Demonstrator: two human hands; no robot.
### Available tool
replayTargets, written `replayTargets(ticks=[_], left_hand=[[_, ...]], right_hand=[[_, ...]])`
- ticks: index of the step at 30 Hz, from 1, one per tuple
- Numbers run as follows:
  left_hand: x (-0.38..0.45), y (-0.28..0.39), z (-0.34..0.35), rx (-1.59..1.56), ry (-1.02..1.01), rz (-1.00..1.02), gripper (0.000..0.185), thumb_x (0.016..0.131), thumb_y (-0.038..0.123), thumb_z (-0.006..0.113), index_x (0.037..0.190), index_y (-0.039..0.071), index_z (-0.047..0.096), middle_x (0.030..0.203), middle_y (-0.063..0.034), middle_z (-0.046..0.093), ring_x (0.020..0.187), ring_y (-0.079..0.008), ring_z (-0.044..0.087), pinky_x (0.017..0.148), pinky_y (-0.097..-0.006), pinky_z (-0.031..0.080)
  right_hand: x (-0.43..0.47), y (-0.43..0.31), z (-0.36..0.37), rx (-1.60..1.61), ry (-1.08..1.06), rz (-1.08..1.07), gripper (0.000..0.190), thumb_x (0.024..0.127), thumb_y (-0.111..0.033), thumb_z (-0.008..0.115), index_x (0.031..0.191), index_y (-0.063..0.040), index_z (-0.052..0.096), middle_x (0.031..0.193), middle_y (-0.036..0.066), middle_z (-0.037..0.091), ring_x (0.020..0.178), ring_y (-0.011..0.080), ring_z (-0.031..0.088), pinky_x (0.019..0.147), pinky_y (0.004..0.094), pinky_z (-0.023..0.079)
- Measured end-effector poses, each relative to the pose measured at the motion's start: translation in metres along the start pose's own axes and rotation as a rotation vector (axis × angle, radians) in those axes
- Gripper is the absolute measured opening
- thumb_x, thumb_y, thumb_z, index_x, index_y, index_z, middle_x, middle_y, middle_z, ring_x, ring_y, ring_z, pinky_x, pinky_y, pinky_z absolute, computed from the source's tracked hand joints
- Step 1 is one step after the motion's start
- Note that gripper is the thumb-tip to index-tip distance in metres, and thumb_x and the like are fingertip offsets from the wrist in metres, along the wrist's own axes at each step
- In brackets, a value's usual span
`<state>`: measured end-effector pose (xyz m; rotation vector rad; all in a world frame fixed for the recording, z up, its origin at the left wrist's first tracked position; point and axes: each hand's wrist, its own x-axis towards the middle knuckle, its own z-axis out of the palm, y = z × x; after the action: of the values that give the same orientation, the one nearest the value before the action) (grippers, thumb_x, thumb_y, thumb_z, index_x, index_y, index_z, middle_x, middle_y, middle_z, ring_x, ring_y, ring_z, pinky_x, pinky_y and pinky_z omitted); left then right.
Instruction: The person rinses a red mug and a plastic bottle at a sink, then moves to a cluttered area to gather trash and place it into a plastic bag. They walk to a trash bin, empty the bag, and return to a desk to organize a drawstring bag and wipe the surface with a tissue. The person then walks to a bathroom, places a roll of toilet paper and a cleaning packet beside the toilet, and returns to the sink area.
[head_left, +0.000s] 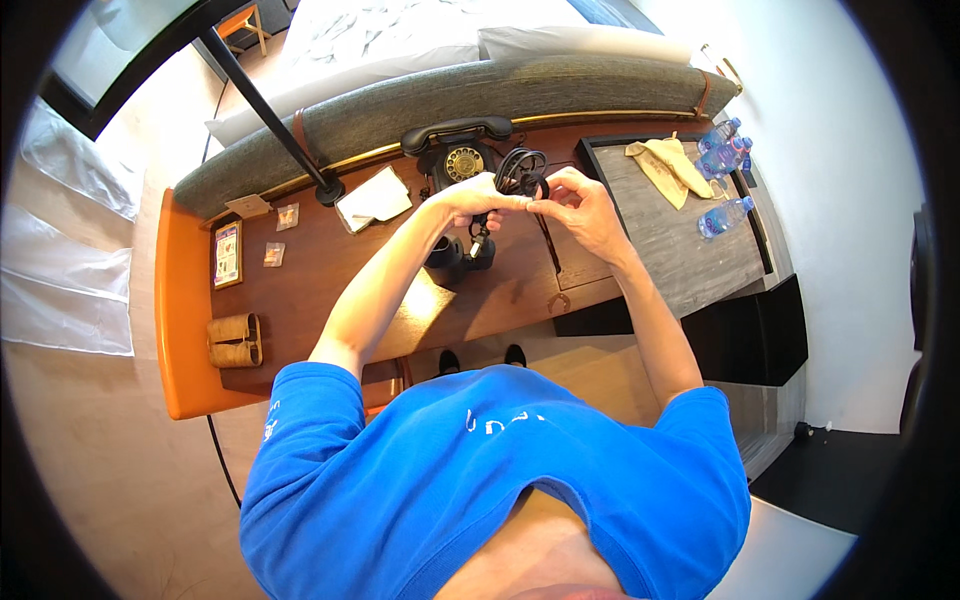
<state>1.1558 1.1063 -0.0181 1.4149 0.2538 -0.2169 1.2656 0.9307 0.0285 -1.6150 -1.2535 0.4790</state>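
My left hand (478, 201) grips a coiled black power cable (520, 165) above the desk. Beside it, my right hand (583, 211) pinches a black loop of the same bundle; whether that loop is cable or a strap is hard to tell. A plug with pale metal (477, 244) hangs below my left hand. Under it on the wood lies a black hair dryer (448, 260), its round open end facing up. Behind my hands stands a black rotary telephone (463, 161) with a brass-coloured dial, its handset resting on top.
Papers (379, 196), a black lamp post (270, 112), a framed card (227, 253) and a brown case (234, 340) occupy the desk's left side. At right, a grey tray (660, 247) holds a yellow cloth bag (671, 171) and several water bottles (724, 217). A padded headboard (487, 88) borders the back.
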Motion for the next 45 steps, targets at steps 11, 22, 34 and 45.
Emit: replayTargets(ticks=[11,22,34,45], left_hand=[[0.01,-0.009,0.05,0.779,0.163,0.355,0.049,0.067,0.039,0.083,0.071,-0.005,0.063,0.065,-0.0138,0.063,0.059,-0.0236,0.06,0.06,-0.0363,0.049],[-0.012,-0.015,0.022,0.166,0.501,0.412,0.028,0.08,0.007,0.067,0.104,0.005,0.052,0.071,0.0012,0.052,0.05,-0.0067,0.047,0.043,-0.024,0.039],[0.0,-0.008,0.013,-0.123,0.3,0.128,0.01,0.083,0.005,0.054,0.092,0.003,0.056,0.06,0.0028,0.04,0.051,-0.0072,0.038,0.044,-0.0258,0.034],[0.011,-0.02,0.007,0.319,0.707,0.313,0.008,0.081,0.004,0.054,0.087,-0.001,0.054,0.06,-0.0106,0.057,0.055,-0.0238,0.059,0.05,-0.036,0.047]], right_hand=[[0.091,0.014,-0.022,-0.227,-0.624,0.178,0.023,0.074,-0.012,0.075,0.09,-0.001,0.065,0.071,0.005,0.066,0.065,0.0072,0.058,0.057,0.0229,0.044],[0.017,0.052,0.014,0.562,-0.207,0.333,0.015,0.09,-0.009,0.062,0.099,0.003,0.066,0.087,0.007,0.067,0.075,0.0105,0.063,0.069,0.0217,0.053],[0.021,0.024,0.023,0.214,0.1,0.069,0.025,0.088,-0.019,0.064,0.107,-0.003,0.065,0.085,0.005,0.067,0.073,0.0127,0.061,0.068,0.0291,0.051],[-0.01,0.012,0.047,-0.293,0.175,-0.026,0.02,0.091,-0.017,0.054,0.078,-0.001,0.057,0.074,0.019,0.059,0.068,0.0386,0.058,0.058,0.042,0.045]])
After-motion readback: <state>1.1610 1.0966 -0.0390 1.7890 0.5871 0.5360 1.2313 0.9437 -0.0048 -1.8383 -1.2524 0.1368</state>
